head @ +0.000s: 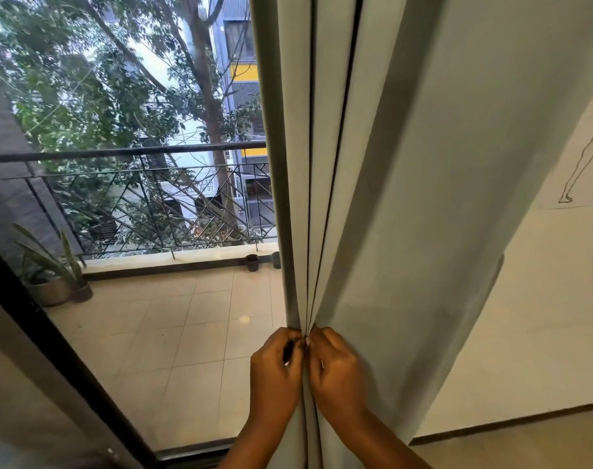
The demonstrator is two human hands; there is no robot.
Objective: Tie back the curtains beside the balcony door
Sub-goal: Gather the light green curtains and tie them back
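The curtain point(407, 198) hangs gathered into vertical folds at the right edge of the balcony door point(153, 299), bunched tight low down where both hands meet on it. By the look of it the gathering is done and the tying is under way — no finished knot or band shows, and whether a tie-back cord is there at all is hidden behind the fingers.

The left hand point(276, 370) has its fingers curled, pinching the fold edges, with something dark and thin in its grip that I cannot identify. The right hand point(335, 370) is likewise closed on the fabric, knuckles touching the left's.

Beyond the glass lie a tiled balcony floor point(186, 333), a metal railing point(136, 198), potted plants point(51, 272) and trees point(102, 79).
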